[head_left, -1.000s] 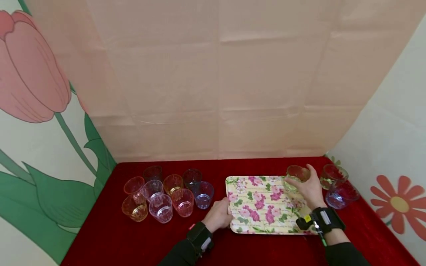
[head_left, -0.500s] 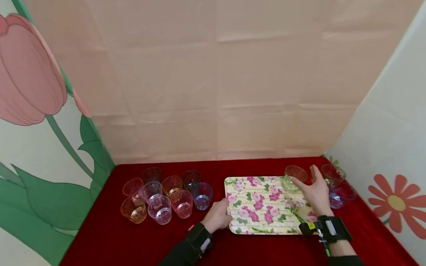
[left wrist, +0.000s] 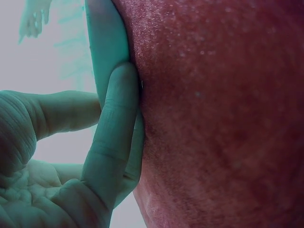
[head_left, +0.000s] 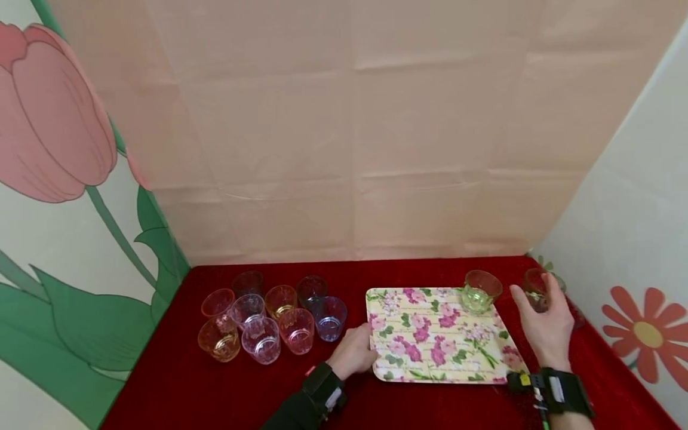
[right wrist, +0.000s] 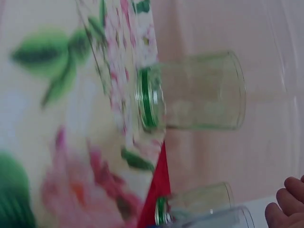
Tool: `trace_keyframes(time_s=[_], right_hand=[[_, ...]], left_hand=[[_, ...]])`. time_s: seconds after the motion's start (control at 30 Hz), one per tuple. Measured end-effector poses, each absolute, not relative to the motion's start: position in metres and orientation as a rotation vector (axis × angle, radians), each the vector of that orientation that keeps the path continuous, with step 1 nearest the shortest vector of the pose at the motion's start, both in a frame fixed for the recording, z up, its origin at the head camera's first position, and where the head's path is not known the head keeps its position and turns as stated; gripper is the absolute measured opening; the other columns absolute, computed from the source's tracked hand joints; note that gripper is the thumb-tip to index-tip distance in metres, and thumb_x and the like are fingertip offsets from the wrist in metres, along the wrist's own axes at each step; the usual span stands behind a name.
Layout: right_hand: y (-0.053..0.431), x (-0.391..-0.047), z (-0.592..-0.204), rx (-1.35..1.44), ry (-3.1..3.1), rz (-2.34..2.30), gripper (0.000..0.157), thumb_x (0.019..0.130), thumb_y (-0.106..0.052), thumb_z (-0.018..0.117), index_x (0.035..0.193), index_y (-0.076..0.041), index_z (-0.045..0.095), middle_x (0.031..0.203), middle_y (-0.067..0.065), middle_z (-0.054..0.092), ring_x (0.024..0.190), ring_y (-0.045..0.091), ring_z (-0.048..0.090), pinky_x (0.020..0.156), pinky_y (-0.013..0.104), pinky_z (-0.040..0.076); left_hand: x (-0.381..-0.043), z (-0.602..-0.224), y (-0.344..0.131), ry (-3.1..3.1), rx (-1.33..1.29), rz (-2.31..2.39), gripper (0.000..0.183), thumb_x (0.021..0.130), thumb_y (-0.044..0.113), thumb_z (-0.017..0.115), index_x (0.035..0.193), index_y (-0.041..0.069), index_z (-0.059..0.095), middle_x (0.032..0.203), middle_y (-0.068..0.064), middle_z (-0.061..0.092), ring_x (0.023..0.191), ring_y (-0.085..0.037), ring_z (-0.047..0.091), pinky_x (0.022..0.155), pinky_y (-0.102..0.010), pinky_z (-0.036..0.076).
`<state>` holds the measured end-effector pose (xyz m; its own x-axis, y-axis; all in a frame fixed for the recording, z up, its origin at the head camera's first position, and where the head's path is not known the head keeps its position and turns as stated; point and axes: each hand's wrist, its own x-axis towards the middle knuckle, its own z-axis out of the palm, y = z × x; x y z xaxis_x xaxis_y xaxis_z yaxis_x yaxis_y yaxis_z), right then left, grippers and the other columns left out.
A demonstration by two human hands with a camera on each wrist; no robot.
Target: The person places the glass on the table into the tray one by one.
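Note:
My left hand (head_left: 353, 351) pinches the left edge of a floral tray (head_left: 430, 358); the left wrist view shows its thumb and fingers on either side of the tray's rim (left wrist: 108, 42). A green-tinted glass (head_left: 480, 292) stands upright at the tray's far right corner, untouched. My right hand (head_left: 550, 331) is off the tray's right side, thumb and fingers spread, holding nothing. Just beyond it stands a second green glass (head_left: 533, 286), partly hidden by the fingers. A bluish glass (right wrist: 240, 217) beside that one shows in the right wrist view; the hand mostly hides it from the head view.
On the left of the red cloth (head_left: 161, 382) stand several coloured glasses in a close group, among them a blue one (head_left: 329, 319), a pink one (head_left: 297, 331) and an amber one (head_left: 219, 340). Walls close off the back and both sides.
My right hand has let go of the green glass on the tray and moved right, toward the second green glass. The left hand has stayed at the tray's edge.

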<state>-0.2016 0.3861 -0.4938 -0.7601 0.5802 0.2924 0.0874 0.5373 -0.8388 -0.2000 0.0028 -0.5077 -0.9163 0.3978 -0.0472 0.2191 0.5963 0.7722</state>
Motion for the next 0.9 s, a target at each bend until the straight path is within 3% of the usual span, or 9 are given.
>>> trace_keyframes(time_s=[0.17,0.37,0.63,0.9], right_hand=[[0.411,-0.194,-0.494,-0.672,-2.151,1.119,0.079,0.098,-0.047,0.063,0.163,-0.025,0.024,0.167,0.005,0.025,0.153,0.030,0.022,0.122,0.055,0.016],[0.436,-0.191,-0.497,-0.813,-2.187,0.983,0.091,0.095,-0.049,0.066,0.163,-0.010,0.020,0.167,0.020,0.019,0.150,0.044,0.021,0.118,0.065,0.016],[0.455,-0.193,-0.511,-0.976,-2.394,1.090,0.114,0.092,-0.058,0.065,0.161,0.001,-0.003,0.164,0.032,-0.003,0.149,0.052,0.007,0.115,0.070,0.016],[0.454,-0.200,-0.519,-0.977,-2.314,1.253,0.116,0.088,-0.058,0.070,0.161,0.000,0.001,0.165,0.031,0.009,0.149,0.051,0.015,0.115,0.066,0.023]], left_hand=[[-0.200,-0.509,0.003,2.620,0.537,1.200,0.051,0.078,-0.009,0.071,0.126,0.007,0.065,0.098,-0.003,0.068,0.070,-0.011,0.059,0.056,-0.024,0.048],[-0.200,-0.510,0.004,2.621,0.552,1.199,0.053,0.079,-0.010,0.070,0.129,0.009,0.065,0.099,-0.002,0.068,0.070,-0.010,0.057,0.057,-0.024,0.047],[-0.196,-0.512,0.006,2.622,0.501,1.201,0.045,0.083,-0.008,0.068,0.125,0.006,0.065,0.087,-0.001,0.061,0.064,-0.010,0.054,0.053,-0.024,0.045],[-0.198,-0.509,0.005,2.669,0.533,1.150,0.047,0.085,-0.006,0.069,0.130,0.007,0.064,0.098,-0.003,0.066,0.072,-0.011,0.056,0.059,-0.023,0.046]])
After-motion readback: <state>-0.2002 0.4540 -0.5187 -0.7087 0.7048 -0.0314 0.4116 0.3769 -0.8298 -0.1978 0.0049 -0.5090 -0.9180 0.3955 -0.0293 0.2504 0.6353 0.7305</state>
